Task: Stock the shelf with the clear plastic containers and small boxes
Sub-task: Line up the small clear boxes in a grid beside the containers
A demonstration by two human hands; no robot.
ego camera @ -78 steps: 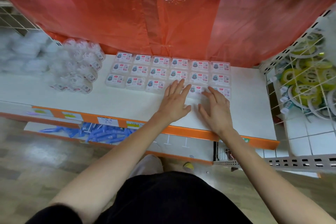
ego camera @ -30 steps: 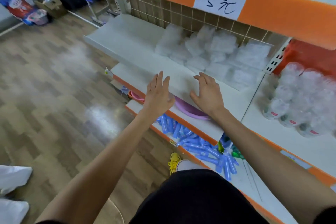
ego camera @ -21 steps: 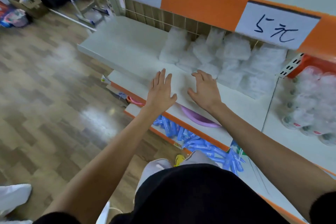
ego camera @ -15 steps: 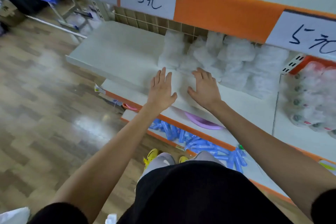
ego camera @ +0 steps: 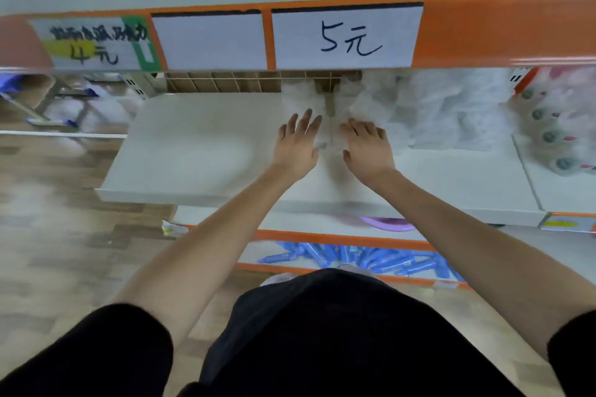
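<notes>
Reaching over the white shelf [ego camera: 193,151] below a "5元" tag [ego camera: 346,37], left hand [ego camera: 298,145] and right hand [ego camera: 366,150] stay spread, empty.

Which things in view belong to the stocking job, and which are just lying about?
Job: shelf, clear plastic packs, left hand, right hand, both empty.
Lying about: purple basin, blue tubes, bottles, price tag.

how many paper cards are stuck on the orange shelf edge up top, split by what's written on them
white paper card marked 5元: 1
blank white paper card: 1
paper card with yellow and green marked 4元: 1
total: 3
</notes>
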